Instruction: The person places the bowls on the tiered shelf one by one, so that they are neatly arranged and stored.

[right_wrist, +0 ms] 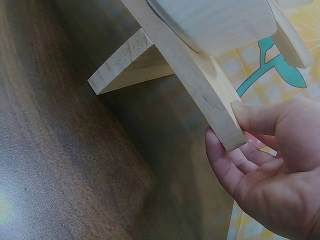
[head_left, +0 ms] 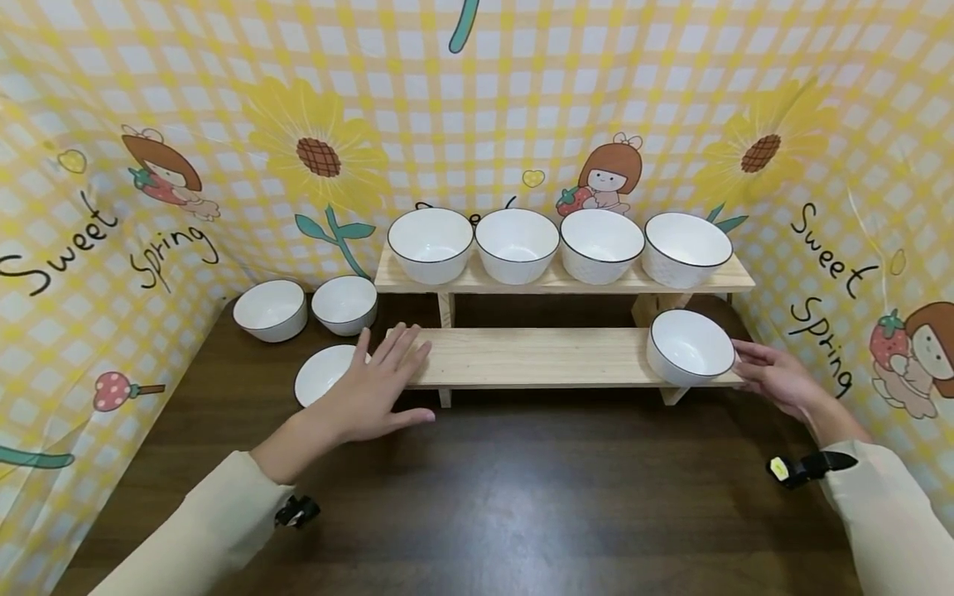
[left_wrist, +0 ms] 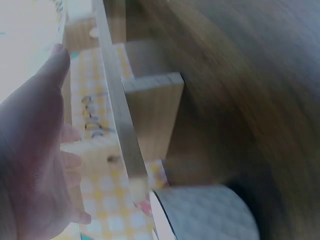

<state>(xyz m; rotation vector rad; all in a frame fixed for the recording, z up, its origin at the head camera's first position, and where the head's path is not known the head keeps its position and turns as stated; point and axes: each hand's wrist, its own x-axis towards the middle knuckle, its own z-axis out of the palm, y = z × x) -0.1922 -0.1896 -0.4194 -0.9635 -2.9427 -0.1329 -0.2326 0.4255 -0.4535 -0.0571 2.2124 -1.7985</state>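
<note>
A two-tier wooden shelf (head_left: 537,358) stands on the dark table. My right hand (head_left: 778,382) grips the right end of its lower board; in the right wrist view the thumb lies on top of the board end (right_wrist: 227,127) and the fingers curl beneath. Just left of that hand, a white bowl (head_left: 690,349) with a dark rim sits upright on the lower board. My left hand (head_left: 373,393), fingers spread and straight, is over the board's left end and holds nothing. It partly covers a white bowl (head_left: 320,374) on the table beside the shelf.
Several white bowls (head_left: 517,247) line the upper tier. Two more, a left one (head_left: 270,311) and a right one (head_left: 345,305), stand on the table (head_left: 507,488) left of the shelf. A yellow checked cloth (head_left: 477,108) hangs behind and along both sides.
</note>
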